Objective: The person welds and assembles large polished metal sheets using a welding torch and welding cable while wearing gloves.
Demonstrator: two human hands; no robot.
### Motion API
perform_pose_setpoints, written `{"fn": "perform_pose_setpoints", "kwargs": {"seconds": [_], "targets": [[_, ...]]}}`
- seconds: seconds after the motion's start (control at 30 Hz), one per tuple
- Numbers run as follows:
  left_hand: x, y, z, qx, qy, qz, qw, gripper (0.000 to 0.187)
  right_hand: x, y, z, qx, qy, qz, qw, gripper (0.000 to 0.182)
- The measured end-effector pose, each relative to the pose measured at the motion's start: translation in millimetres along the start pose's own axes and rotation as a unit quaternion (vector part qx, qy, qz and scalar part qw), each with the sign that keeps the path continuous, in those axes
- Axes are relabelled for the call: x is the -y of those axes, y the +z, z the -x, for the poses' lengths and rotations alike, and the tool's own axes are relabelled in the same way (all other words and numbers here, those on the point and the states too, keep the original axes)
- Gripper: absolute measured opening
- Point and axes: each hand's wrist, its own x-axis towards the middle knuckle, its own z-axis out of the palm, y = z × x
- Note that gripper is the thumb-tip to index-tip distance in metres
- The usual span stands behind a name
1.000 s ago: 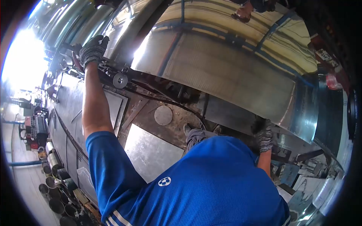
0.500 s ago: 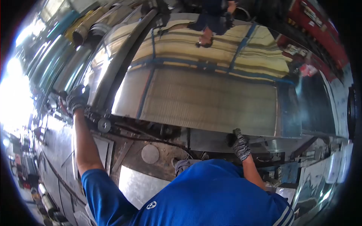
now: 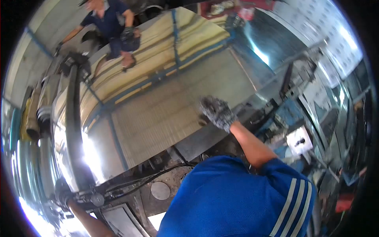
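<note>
A large mirror-like metal sheet [image 3: 158, 122] lies in front of me, with a person and yellow and blue bands reflected in it. My right hand [image 3: 217, 113], in a grey knit glove, is over the sheet close to its front edge. Its fingers look spread, with nothing in them, though slightly blurred. At the lower left, my gloved left hand [image 3: 63, 192] is at the near end of a long dark bar [image 3: 74, 130] that crosses the sheet's left side. Shadow hides the left fingers. Close by is a round metal knob [image 3: 97, 199].
Across the sheet a person [image 3: 106, 19] in dark clothes and gloves stands, one arm reaching toward the bar's far end. Rolled sheets [image 3: 33, 114] stand at the left. A round disc [image 3: 160, 190] lies below the sheet's front edge. Cluttered metal pieces [image 3: 300, 140] fill the right.
My view has turned toward the right. My right hand has moved from the sheet's front edge up over its surface. The left hand stays by the bar's near end. The co-worker shows more fully.
</note>
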Motion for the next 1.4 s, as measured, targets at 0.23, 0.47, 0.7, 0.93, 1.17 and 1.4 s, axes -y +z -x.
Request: {"fn": "perform_pose_setpoints", "kwargs": {"seconds": [0.23, 0.47, 0.7, 0.93, 1.17, 1.4], "targets": [[43.1, 51.6, -27.3, -0.005, 0.016, -0.009, 1.000, 0.057, -58.0, -5.6, -35.4, 0.062, 0.169, 0.217, 0.960, 0.070], [-13.7, -7.7, 0.8, 0.061, -0.041, -0.033, 0.997, 0.055, -113.4, -24.8, -50.2, 0.029, 0.189, 0.262, 0.946, 0.074], [-5.5, 0.9, -9.1, 0.054, -0.008, -0.050, 0.997, 0.046, -126.1, -44.7, -66.8, -0.026, 0.308, 0.254, 0.917, 0.075], [8.4, 20.7, -10.8, -0.004, 0.001, 0.034, 0.999, 0.042, -131.5, -30.1, -66.0, -0.037, 0.288, 0.271, 0.918, 0.073], [51.9, 86.4, -32.1, -0.158, 0.079, -0.106, 0.979, 0.042, -122.5, -30.7, -63.1, -0.004, 0.281, 0.248, 0.927, 0.076], [16.5, 44.9, -19.9, -0.082, 0.015, -0.119, 0.989, 0.042, -110.3, -27.7, -56.1, 0.010, 0.264, 0.247, 0.932, 0.076]]}}
